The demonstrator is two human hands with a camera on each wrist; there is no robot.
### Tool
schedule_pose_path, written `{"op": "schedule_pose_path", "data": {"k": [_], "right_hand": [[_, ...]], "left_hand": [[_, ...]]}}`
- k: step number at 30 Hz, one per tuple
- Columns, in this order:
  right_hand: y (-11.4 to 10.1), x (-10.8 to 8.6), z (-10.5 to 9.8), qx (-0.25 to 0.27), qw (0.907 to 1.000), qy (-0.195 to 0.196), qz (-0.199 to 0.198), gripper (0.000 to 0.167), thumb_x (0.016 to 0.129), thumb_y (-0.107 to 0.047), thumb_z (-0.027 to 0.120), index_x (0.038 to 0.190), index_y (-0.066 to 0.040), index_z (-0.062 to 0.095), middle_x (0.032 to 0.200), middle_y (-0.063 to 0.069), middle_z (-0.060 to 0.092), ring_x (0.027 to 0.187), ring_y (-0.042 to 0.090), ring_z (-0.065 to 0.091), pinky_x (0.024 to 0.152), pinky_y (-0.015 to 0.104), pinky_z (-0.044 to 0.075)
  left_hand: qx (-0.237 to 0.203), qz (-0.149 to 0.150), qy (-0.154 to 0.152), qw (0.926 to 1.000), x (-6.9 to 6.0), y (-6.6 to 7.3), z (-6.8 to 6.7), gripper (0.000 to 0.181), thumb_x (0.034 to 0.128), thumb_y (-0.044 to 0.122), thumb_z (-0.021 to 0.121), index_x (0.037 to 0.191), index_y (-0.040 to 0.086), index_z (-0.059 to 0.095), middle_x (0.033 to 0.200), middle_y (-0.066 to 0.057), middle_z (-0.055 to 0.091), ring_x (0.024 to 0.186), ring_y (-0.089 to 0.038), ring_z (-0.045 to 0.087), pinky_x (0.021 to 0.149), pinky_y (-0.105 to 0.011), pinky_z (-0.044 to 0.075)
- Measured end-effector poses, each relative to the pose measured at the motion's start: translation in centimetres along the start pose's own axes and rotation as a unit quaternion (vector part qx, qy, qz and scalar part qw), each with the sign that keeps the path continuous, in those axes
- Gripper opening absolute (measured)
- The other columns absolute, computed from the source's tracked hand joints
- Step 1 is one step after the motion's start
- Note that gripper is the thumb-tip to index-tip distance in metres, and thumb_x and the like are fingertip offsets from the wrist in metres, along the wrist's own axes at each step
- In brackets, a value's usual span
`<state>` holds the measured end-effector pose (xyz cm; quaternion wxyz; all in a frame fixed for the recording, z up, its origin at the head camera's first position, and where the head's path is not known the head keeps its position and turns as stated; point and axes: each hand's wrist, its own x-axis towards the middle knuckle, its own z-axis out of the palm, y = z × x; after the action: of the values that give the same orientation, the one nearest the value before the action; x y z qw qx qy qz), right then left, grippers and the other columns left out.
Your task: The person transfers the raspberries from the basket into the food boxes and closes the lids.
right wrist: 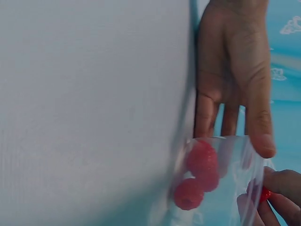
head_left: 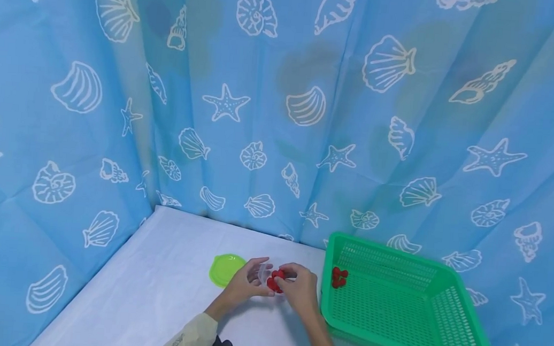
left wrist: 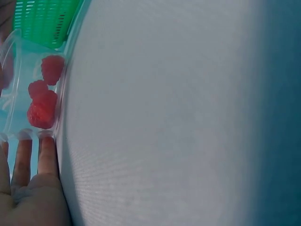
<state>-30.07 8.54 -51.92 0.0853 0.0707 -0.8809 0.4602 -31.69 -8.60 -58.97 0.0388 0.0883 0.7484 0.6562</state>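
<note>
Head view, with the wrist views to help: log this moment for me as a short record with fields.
Left hand: grips the cup
Right hand: pinches a berry at the cup's mouth
Cup contents: several red berries, seen through the clear wall
Lid: green, on the table, left of the cup
Basket: green, right of the hands, with more berries by its left wall
Backdrop: blue curtain, white sea-shell prints

Both forearms reach forward; the left hand grips, the right hand, partly hidden, seems to pinch.
</note>
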Motion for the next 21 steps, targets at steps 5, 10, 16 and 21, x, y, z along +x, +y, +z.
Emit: {"op": "schedule_pose_path", "data": {"k": [5, 10, 16, 21], "right_hand": [[0.3, 0.3, 0.7, -0.031, 0.9994, 0.009, -0.016, 0.025, 0.079, -0.008, 0.081, 0.103, -0.007, 0.073, 0.096, 0.007, 0.071, 0.089, 0.023, 0.069, 0.072, 0.031, 0.059], [0.6, 0.3, 1.0, -0.054, 0.998, 0.01, -0.033, 0.025, 0.078, -0.005, 0.081, 0.101, -0.007, 0.073, 0.095, 0.007, 0.071, 0.087, 0.021, 0.068, 0.07, 0.028, 0.059], [0.6, 0.2, 1.1, -0.066, 0.9968, 0.006, -0.044, 0.024, 0.079, -0.006, 0.081, 0.102, -0.006, 0.073, 0.095, 0.006, 0.07, 0.087, 0.021, 0.068, 0.068, 0.025, 0.058], [0.4, 0.2, 1.1, -0.076, 0.9962, 0.003, -0.042, 0.023, 0.079, -0.008, 0.081, 0.1, -0.008, 0.073, 0.096, 0.006, 0.07, 0.087, 0.021, 0.068, 0.063, 0.022, 0.057]], "left_hand": [[0.002, 0.001, -0.003, 1.0, 0.1, -0.1, 0.0, 0.087, 0.0726, 0.033, 0.087, 0.146, 0.022, 0.041, 0.14, 0.001, 0.052, 0.135, -0.03, 0.043, 0.105, -0.043, 0.041], [0.0, 0.002, -0.005, 1.0, -0.1, 0.2, 0.1, 0.089, 0.0717, 0.035, 0.087, 0.146, 0.021, 0.041, 0.14, 0.002, 0.052, 0.135, -0.03, 0.043, 0.105, -0.043, 0.041], [0.004, 0.003, -0.006, 1.0, -0.2, 0.3, 0.1, 0.091, 0.0699, 0.039, 0.087, 0.147, 0.022, 0.041, 0.14, 0.004, 0.052, 0.135, -0.028, 0.044, 0.105, -0.042, 0.041], [0.008, 0.005, -0.004, 0.9999, -0.1, 0.2, 0.0, 0.092, 0.0695, 0.04, 0.087, 0.147, 0.022, 0.041, 0.141, 0.003, 0.051, 0.134, -0.028, 0.045, 0.104, -0.041, 0.042]]}}
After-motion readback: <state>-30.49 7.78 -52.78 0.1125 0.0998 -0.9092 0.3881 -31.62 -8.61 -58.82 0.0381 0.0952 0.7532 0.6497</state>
